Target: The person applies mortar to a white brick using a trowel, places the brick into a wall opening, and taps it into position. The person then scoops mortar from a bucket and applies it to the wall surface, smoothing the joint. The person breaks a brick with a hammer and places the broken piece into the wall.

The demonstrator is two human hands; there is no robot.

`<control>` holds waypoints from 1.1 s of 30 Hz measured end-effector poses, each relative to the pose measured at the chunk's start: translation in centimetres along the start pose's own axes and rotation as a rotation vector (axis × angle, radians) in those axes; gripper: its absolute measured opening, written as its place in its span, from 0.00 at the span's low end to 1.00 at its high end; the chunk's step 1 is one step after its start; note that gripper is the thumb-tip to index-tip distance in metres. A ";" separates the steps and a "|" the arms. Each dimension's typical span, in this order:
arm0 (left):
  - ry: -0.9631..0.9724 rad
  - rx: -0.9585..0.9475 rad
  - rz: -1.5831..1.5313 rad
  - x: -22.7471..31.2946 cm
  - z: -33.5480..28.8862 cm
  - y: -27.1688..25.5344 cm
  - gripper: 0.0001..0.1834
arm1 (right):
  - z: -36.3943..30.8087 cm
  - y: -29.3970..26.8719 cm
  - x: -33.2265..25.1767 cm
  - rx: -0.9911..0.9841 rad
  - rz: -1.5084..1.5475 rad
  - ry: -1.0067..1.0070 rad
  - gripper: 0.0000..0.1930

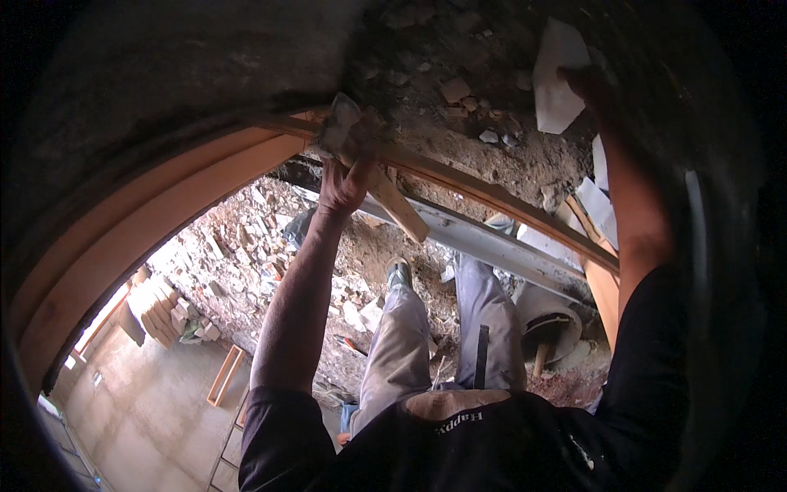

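Two hands up — left hand [344, 184] gripping trowel [348, 131], right hand [584, 82] fingers on pale slab [556, 78] — rubble [459, 90] around.

Hands [344, 184] on trowel [343, 123], white slab [556, 78]

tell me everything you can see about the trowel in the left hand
The trowel has a pale wooden handle that slants down to the right, gripped by the left hand near its upper end. Its flat grey blade looks like metal, smeared with mortar, and points up and left. The blade presses against the rough mortar and rubble surface just above the curved wooden form. The handle's free end juts out below the hand, touching nothing that shows.
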State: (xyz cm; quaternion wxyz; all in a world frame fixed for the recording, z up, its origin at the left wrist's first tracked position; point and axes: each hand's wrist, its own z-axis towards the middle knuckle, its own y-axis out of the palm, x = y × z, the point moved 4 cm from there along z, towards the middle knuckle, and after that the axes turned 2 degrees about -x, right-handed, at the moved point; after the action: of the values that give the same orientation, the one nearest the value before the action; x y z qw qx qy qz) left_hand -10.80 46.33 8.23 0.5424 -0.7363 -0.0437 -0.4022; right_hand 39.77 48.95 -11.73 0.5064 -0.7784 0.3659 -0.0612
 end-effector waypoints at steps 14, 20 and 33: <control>-0.100 -0.197 0.087 -5.3 0.7 2.5 0.25 | -34.3 -25.7 -16.8 0.411 0.470 -0.036 0.35; -0.176 -0.008 0.123 -13.0 1.8 5.8 0.45 | -49.1 -27.9 -11.9 0.771 0.923 -0.062 0.25; 0.205 -0.006 0.488 -11.8 3.2 5.1 0.24 | -73.1 -6.7 -5.7 0.137 0.946 0.506 0.41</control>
State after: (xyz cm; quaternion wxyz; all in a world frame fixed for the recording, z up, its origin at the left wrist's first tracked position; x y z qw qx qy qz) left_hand -14.39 51.32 -3.52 0.6227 -0.6822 0.1916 -0.3319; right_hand 4.94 -0.37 30.47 0.4244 -0.4546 0.7823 -0.0359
